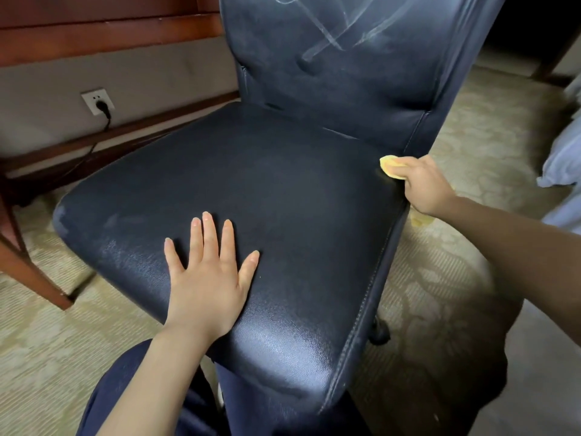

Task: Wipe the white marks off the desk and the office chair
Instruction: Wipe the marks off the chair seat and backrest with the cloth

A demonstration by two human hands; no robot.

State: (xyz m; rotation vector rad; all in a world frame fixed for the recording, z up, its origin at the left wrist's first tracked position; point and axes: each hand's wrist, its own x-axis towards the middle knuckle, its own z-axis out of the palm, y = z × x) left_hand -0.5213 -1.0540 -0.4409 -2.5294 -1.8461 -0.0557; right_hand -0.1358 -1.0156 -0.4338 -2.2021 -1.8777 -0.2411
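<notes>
A dark blue leather office chair [283, 184] fills the middle of the head view. White streaks [333, 29] cross the upper backrest, and a thin white line [341, 133] lies where seat meets backrest. My left hand [209, 275] lies flat with fingers spread on the front of the seat. My right hand [426, 187] grips a yellow cloth [391, 166] and holds it against the seat's back right corner.
A red-brown wooden desk leg [28, 265] and desk frame [110, 29] stand at the left. A wall socket [98, 100] with a black plug and cable sits behind the chair. Patterned carpet [440, 278] surrounds it. Pale blue fabric [562, 158] hangs at the right edge.
</notes>
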